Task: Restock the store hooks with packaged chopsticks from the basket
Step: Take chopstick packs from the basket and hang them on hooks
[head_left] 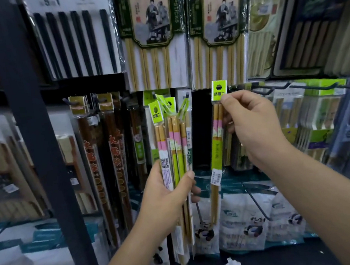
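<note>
I see the wall of hanging packs (154,26) filling the view. Left of centre, a bundle of chopstick packs (171,137) stands upright, long axis vertical, green header tabs on top. To its right a single chopstick pack (216,145) hangs near vertical, tab up, tips down and slightly left. My left hand (167,189) reaches up from below, fingers and thumb wrapped round the bundle's lower half. My right hand (253,128), wrist bent, pinches the single pack's tab between thumb and forefinger, near a black hook (273,89).
</note>
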